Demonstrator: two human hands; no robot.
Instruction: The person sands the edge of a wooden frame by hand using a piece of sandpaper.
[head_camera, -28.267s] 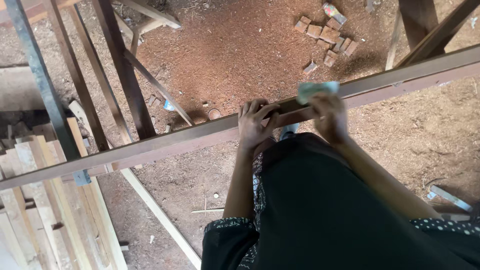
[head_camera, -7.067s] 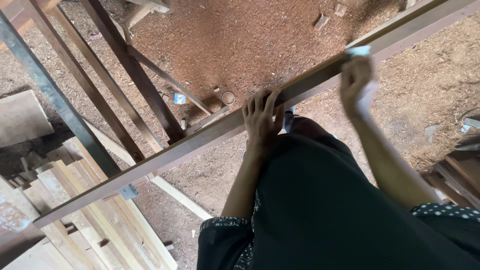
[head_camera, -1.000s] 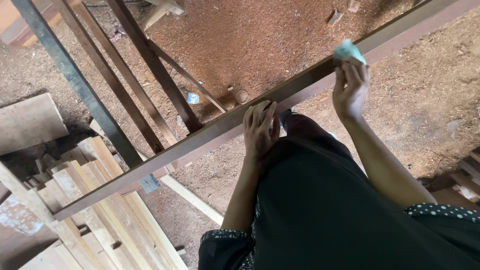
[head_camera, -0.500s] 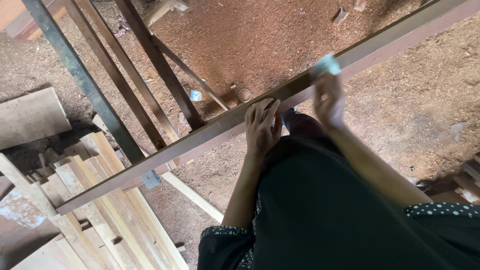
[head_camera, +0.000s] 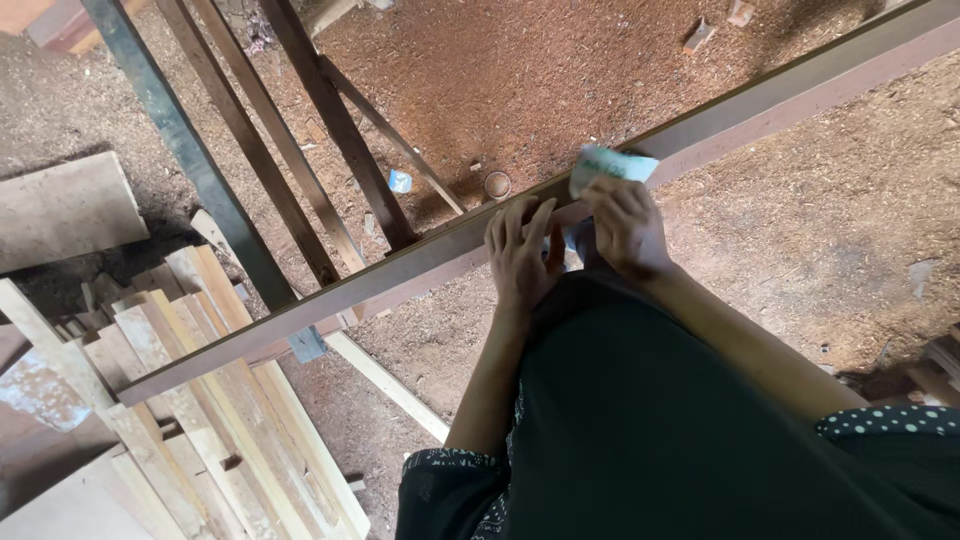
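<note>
Sanding pass on the long wooden beam (head_camera: 420, 262), as I read it; the beam runs diagonally from lower left to upper right, raised off the sawdust-covered floor (head_camera: 800, 230); right hand (head_camera: 625, 225) presses a folded piece of pale green sandpaper (head_camera: 610, 165) against the beam's top edge, fingers curled and clamped on the sheet, thumb side hidden so exact pinch unclear; left hand (head_camera: 520, 255) lies flat on the beam just beside the right, fingers spread, palm down, steadying rather than gripping; the two hands sit near each other, not touching as far as I can tell; beam passes directly under both palms, sandpaper at its far edge, projecting a little beyond the fingertips; judgement: a next stroke calls for even pressure along the grain with the left hand bracing; stack of pale planks (head_camera: 190, 400) at lower left, dark upright posts (head_camera: 300, 130) beyond the beam, well apart from the hands.
</note>
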